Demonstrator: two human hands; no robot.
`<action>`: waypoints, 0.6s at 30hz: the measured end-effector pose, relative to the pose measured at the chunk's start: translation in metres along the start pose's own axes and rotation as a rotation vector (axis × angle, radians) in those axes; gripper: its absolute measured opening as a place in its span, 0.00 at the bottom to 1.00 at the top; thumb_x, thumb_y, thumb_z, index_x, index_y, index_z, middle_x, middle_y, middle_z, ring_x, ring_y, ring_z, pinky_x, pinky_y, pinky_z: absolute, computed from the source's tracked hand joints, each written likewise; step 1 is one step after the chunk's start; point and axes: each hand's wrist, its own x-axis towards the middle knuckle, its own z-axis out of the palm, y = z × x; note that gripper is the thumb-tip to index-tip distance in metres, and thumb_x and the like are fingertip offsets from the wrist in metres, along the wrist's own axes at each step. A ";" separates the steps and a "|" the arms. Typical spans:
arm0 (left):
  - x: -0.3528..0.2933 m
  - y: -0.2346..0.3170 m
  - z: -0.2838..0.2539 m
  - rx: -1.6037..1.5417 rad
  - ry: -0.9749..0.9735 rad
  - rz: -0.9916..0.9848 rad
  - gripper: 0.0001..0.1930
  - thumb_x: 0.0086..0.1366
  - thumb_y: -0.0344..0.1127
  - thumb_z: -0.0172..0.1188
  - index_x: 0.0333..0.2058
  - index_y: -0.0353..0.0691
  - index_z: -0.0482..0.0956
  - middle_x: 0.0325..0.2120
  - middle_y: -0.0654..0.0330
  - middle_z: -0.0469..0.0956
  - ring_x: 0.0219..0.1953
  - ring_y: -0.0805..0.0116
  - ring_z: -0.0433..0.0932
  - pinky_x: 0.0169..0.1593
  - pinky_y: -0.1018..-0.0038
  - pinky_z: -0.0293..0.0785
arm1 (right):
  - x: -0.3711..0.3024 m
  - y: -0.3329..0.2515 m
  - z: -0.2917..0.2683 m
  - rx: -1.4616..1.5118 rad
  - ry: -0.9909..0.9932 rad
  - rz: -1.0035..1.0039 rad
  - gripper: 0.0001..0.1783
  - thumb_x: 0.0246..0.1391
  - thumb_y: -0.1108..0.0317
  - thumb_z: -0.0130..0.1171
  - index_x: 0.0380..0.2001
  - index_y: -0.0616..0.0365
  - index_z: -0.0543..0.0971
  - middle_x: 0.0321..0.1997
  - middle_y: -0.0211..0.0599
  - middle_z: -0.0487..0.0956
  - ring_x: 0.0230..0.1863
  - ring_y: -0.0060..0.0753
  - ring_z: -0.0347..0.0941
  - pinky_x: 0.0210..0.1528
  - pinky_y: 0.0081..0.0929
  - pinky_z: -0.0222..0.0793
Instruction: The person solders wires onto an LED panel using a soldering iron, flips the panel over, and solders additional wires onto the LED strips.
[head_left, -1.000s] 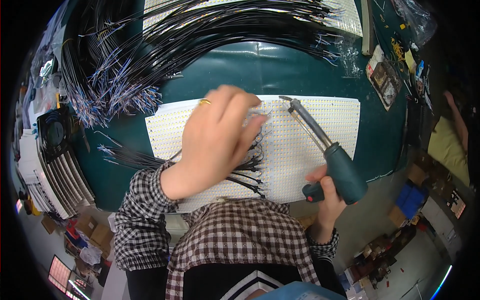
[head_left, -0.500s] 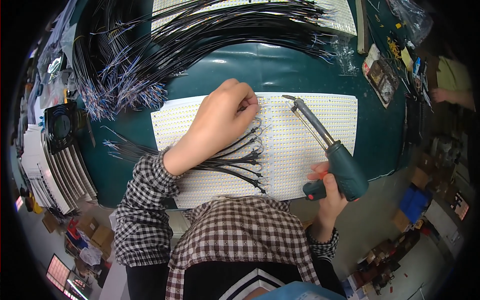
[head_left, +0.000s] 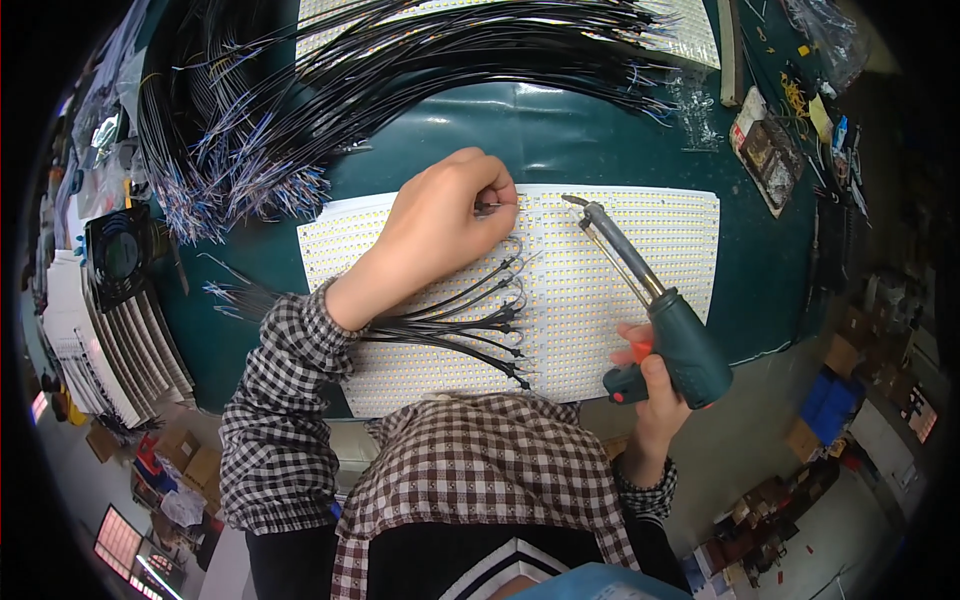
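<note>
We list one white dotted panel (head_left: 630, 255), along the table (head_left: 450, 145)'s near edge, beneath the left hand (head_left: 430, 215).
Left hand: over the panel's far edge, thumb and forefinger pinching a thin dark wire (head_left: 487, 208).
Right hand (head_left: 658, 390): by the panel's near right corner, wrapped around a green soldering gun (head_left: 690, 350), its tip near the left fingertips; contact with the panel we cannot tell.
Black cables (head_left: 455, 325): across the panel's left half.
</note>
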 end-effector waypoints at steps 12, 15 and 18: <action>0.002 0.003 0.000 0.005 -0.022 0.007 0.04 0.51 0.31 0.61 0.26 0.38 0.78 0.25 0.59 0.75 0.27 0.62 0.77 0.32 0.69 0.73 | -0.001 0.000 0.001 -0.055 -0.067 0.035 0.17 0.52 0.81 0.60 0.46 0.73 0.74 0.40 0.49 0.80 0.41 0.40 0.79 0.39 0.33 0.81; 0.001 0.002 0.000 -0.004 -0.036 -0.008 0.04 0.51 0.31 0.61 0.26 0.38 0.78 0.25 0.59 0.75 0.27 0.62 0.77 0.32 0.68 0.73 | -0.002 -0.002 0.003 -0.064 -0.051 0.057 0.14 0.51 0.83 0.60 0.43 0.72 0.76 0.38 0.47 0.81 0.38 0.36 0.79 0.39 0.30 0.80; 0.000 0.002 0.001 0.002 -0.021 0.025 0.04 0.51 0.31 0.61 0.26 0.38 0.77 0.25 0.59 0.75 0.27 0.61 0.77 0.32 0.68 0.73 | -0.004 0.000 0.003 -0.118 -0.054 0.062 0.12 0.50 0.83 0.61 0.40 0.71 0.78 0.36 0.43 0.81 0.36 0.32 0.79 0.39 0.27 0.78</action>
